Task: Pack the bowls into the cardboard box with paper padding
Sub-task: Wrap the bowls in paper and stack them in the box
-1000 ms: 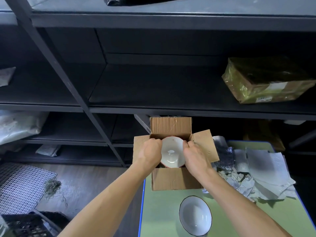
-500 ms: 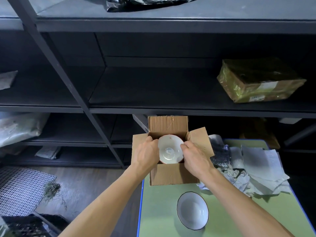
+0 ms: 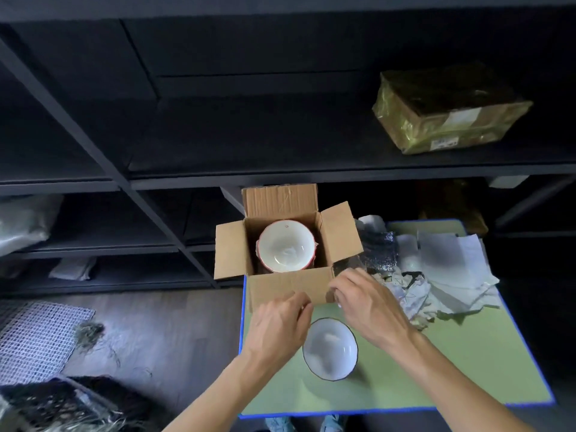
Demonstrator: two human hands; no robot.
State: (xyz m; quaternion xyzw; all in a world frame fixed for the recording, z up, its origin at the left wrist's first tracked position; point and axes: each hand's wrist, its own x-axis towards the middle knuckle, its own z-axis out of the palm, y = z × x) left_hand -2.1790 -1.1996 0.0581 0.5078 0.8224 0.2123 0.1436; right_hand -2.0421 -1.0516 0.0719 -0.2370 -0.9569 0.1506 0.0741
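At the lower centre of the frame, the left hand (image 3: 280,325) and right hand (image 3: 367,307) are hovering with each grip loosely curled and empty, flanking the dark-rimmed bowl (image 3: 330,349), which is sitting upright on the table (image 3: 436,369) just below them and about equally near both, while the red-rimmed bowl (image 3: 286,246) is resting inside the cardboard box (image 3: 290,288).

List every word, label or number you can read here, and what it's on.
No text here is legible.
Wrapped parcel on the shelf: pale label on top and printed sticker on its side, both too blurred to read.
Cardboard box: no print visible.
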